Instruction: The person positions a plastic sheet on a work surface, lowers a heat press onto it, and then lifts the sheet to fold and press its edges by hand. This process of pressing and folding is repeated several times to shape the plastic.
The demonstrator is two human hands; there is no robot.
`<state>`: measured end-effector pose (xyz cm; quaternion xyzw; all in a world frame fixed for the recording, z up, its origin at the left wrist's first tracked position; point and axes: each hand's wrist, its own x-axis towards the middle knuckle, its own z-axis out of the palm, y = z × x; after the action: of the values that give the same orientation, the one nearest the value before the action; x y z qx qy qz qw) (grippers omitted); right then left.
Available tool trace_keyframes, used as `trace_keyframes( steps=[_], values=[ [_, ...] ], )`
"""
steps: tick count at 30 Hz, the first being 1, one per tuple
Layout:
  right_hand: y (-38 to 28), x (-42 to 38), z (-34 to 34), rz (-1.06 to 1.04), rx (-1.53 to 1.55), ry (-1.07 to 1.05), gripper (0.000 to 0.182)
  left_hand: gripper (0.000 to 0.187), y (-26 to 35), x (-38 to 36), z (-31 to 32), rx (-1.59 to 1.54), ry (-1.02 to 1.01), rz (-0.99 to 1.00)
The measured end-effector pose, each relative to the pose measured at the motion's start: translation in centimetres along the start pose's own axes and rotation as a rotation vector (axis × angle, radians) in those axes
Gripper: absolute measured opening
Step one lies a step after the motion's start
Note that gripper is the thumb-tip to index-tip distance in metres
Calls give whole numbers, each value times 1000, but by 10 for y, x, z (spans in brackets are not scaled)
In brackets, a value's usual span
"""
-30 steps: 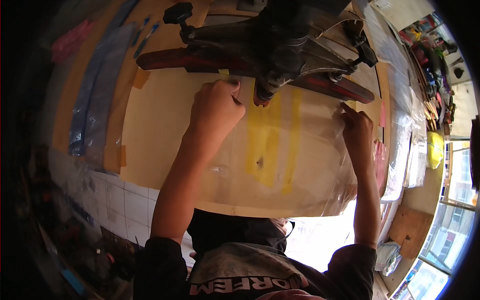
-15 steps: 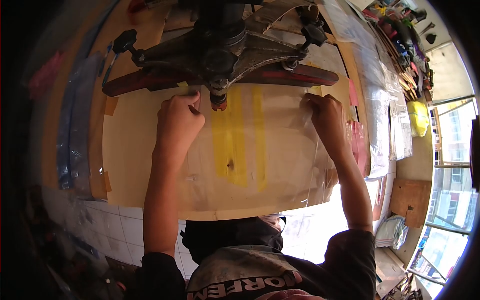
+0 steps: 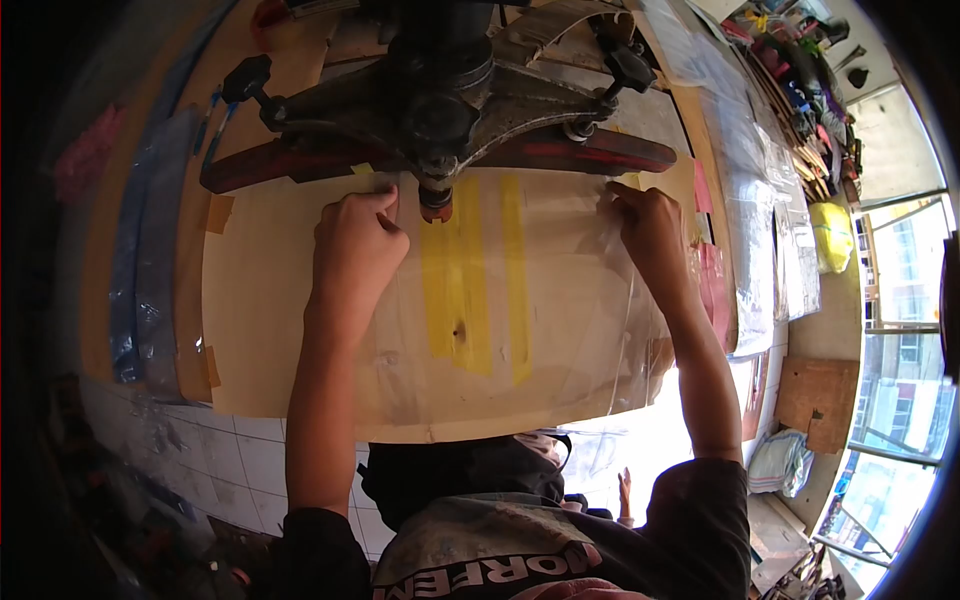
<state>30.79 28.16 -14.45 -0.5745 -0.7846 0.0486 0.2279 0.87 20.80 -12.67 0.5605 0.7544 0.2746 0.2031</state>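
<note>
Both hands are flat out on a clear plastic sheet [image 3: 560,330] that's lying over a plywood board [image 3: 270,330] on the bench. The left hand [image 3: 355,250] is curled into a loose fist, fingertips pinching the sheet's far edge right beside the round red-tipped foot [image 3: 436,203] of the machine. The right hand [image 3: 650,235] sits at the sheet's far right corner, fingers bent and close together, pressing or pinching the plastic there; can't quite tell which from this angle.

The sheet covers the middle and right part of the board, and two yellow tape strips [image 3: 470,290] show through it, running toward the person. The sheet's far edge tucks in just under the long red bar [image 3: 590,150] of the black metal machine [image 3: 450,90] that spans the top of the board. A black knob [image 3: 247,78] sticks out on the machine's left side.

Off to the left of the board there's a bluish plastic strip [image 3: 140,270] lying along the bench, plus a pink scrap [image 3: 85,155] further out. On the right, a stack of clear plastic bags [image 3: 770,230] runs along the bench edge, with something yellow [image 3: 830,235] past them and a clutter of tools [image 3: 800,90] in the far corner. White tiles [image 3: 250,460] show below the board's near edge, and the person's dark shirt fills the bottom.
</note>
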Motion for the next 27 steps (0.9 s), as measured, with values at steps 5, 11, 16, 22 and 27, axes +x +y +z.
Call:
trace_keyframes(
  steps=[5, 11, 16, 22, 27],
  values=[
    [2, 1, 2, -19, 16, 6, 26, 21, -1, -1, 2, 32, 71, 53],
    [-1, 1, 0, -15, 18, 4, 27, 21, -2, 0, 1, 6, 55, 37],
    [3, 2, 4, 18, 17, -9, 24, 20, -5, 0, 3, 13, 75, 40],
    [-6, 3, -3, 18, -31, -33, 23, 21, -6, 2, 1, -12, 25, 23],
    [0, 3, 3, 1, 103, -23, 27, 25, -15, 4, 5, 31, 84, 91]
  ],
)
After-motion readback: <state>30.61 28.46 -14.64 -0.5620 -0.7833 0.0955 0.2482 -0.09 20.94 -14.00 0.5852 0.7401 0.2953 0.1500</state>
